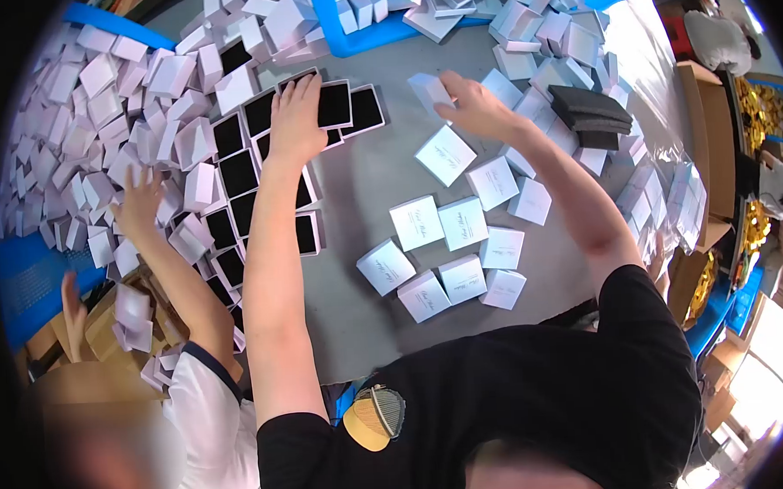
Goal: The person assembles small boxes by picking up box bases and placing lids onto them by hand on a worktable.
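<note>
My left hand lies with fingers stretched over a group of open white boxes with black inserts. Just right of its fingers, one such box sits on top of others. At the far middle of the table, my right hand pinches a plain white box, tilted, between thumb and fingers. Whether that box is whole or only a lid I cannot tell. Nearer to me lie several white boxes with printed script, among them a separate one close below my right hand.
A large heap of white boxes covers the left side, where a co-worker's hand reaches in. Blue crates hold more boxes at the back. Dark foam pads lie on boxes at right. Plastic-wrapped boxes stand beyond.
</note>
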The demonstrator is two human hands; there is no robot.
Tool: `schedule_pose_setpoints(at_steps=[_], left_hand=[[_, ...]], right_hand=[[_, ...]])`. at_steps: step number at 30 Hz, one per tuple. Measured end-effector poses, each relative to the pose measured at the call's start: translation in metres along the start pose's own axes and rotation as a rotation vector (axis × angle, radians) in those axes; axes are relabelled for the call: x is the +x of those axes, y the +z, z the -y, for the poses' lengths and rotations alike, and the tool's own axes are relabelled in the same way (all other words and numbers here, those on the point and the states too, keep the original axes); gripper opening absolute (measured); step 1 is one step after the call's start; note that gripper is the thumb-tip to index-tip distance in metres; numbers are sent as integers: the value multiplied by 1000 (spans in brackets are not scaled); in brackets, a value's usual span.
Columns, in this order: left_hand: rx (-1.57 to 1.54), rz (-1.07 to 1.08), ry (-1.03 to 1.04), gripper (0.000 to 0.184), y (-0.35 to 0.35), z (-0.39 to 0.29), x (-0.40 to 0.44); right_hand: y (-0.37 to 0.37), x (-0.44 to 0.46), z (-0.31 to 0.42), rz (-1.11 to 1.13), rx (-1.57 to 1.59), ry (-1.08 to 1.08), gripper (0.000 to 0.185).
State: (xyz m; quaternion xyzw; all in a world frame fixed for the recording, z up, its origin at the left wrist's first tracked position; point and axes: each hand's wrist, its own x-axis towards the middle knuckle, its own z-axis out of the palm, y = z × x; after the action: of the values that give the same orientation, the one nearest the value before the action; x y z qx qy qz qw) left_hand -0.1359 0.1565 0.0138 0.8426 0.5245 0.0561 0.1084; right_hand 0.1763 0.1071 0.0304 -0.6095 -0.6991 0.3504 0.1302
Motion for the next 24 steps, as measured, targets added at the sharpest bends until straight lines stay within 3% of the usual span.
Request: schedule_pose_setpoints(at_steps=[1, 4, 7, 8, 10, 13, 18, 21, 24], left_hand=[[-49, -18, 4, 86, -2, -1, -1], [-198, -120, 22, 76, -23, -20, -21], [-403, -136, -30, 82, -31, -53, -68], [-488, -57, -127, 86, -27, -67, -85], [-477, -72, -121, 88, 14, -75, -112], [-519, -138, -148, 88, 48, -84, -122], [-798, -245, -214, 89, 67, -81, -123], [-837, -71, -358, 85, 61, -81, -129], [-801, -138, -332, 91, 68, -83, -139]], right_hand=[[-1, 0, 0, -2, 138, 120, 26], [3, 27, -29, -111, 107, 168, 38], [16, 45, -36, -371, -236, 138, 56], [18, 44, -26, -277, -317, 165, 62], [18, 35, 2, -81, -481, 216, 73], [41, 36, -6, -202, -494, 112, 86], [43, 17, -13, -47, -575, -44, 96], [41, 4, -22, -8, -526, -83, 97], [34, -8, -5, 100, -598, -86, 96]])
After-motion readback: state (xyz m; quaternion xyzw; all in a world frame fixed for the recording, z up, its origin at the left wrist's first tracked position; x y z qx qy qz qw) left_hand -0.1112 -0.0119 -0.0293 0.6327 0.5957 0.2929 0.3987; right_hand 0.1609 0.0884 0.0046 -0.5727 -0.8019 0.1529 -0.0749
